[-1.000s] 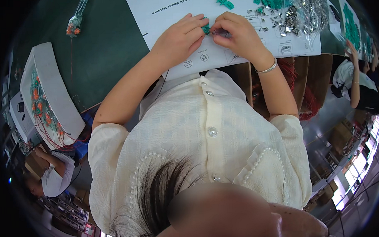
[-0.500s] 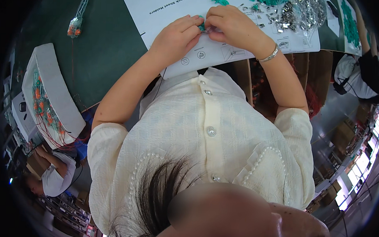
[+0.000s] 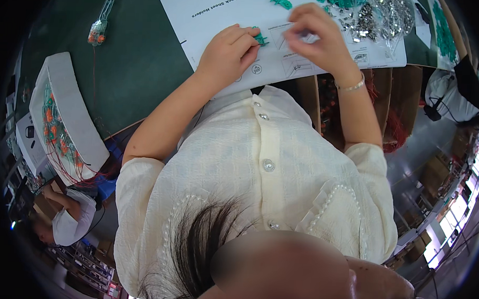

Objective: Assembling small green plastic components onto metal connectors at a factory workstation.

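Note:
My left hand [image 3: 229, 51] is closed on a small green plastic part [image 3: 260, 37], pinched between thumb and fingers just above the printed white sheet [image 3: 215, 22]. A thin dark tip sticks out beside the part. To the right, my right hand [image 3: 320, 41] hangs apart from it over the same sheet, its fingers curled. Motion smears those fingertips, and whether anything sits between them I cannot make out. Several more green plastic parts [image 3: 280, 0] lie beyond my hands. Small shiny metal pieces [image 3: 364, 24] are heaped at the far right, partly in a clear plastic bag [image 3: 394, 20].
On the green table [image 3: 140, 56] at left lies a clear device with orange parts [image 3: 97, 35] and a red wire. A white foam tray [image 3: 90, 126] holds similar wired pieces. Cardboard boxes [image 3: 402, 94] with red wires stand below the table edge. Other people [image 3: 76, 217] sit nearby.
My right hand has pulled away from my left hand, moving to the right. The green part now shows more plainly in my left hand, which has stayed nearly in place.

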A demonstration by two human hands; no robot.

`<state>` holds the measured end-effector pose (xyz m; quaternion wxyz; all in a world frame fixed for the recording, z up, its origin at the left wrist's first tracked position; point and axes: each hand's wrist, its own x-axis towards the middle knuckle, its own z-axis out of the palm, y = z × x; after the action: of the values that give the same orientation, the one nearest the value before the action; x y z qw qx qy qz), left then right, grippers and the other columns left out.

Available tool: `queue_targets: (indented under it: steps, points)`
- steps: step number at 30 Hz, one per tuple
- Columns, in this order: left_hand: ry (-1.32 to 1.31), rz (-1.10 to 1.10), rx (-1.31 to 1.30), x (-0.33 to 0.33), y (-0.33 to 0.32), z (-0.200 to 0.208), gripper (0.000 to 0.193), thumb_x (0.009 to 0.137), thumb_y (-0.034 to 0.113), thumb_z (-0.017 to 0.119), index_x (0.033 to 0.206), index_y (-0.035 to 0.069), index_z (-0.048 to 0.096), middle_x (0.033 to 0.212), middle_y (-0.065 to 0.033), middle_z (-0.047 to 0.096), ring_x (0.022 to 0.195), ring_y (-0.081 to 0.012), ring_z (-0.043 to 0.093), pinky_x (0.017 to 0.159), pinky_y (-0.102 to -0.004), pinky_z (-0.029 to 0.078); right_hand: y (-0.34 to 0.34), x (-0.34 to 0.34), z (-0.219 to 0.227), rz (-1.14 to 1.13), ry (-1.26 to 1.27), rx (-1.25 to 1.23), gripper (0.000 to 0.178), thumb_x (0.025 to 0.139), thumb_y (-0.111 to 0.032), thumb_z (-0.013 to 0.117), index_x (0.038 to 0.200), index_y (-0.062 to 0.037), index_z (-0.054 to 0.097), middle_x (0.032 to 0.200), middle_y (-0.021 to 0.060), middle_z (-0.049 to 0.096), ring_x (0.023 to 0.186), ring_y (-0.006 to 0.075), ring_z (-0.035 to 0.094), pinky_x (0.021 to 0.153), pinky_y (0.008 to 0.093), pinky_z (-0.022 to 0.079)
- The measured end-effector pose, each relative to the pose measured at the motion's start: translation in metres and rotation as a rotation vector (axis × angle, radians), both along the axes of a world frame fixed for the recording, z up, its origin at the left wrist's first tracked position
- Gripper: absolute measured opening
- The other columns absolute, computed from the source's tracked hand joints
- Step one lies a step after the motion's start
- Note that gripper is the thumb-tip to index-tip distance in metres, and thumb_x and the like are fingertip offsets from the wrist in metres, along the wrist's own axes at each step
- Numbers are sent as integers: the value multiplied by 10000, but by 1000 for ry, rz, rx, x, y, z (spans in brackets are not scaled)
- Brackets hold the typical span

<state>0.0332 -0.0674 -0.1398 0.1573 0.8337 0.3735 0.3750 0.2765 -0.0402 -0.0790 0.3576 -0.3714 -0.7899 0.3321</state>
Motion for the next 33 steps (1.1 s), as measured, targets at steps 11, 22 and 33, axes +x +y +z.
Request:
queue_targets:
  steps: [11,22,33]
  points:
    - [11,6,-83,2,-1,1,146,823,4,762,911,18,647,1116,-112,746,916,-308,681,1002,-458,551,-99,-10,-14,-492,99,-128,144,940,-108,688,1052,-17,683,899,80,695,747,166,634,693,287,516]
    - [4,10,-111,1,-3,2,148,828,22,771,922,21,657,1130,-114,745,971,-315,682,972,-448,546,-87,-33,-81,-256,-68,450,285,783,-32,779,1051,-53,686,1216,112,716,1138,291,692,961,420,555]
    - [-11,17,-51,3,2,1,140,821,27,757,885,28,632,1077,-101,735,905,-300,660,934,-418,559,-89,-31,-76,-248,-221,444,196,839,-70,733,1028,-76,682,1278,82,711,1198,244,679,1068,435,493]
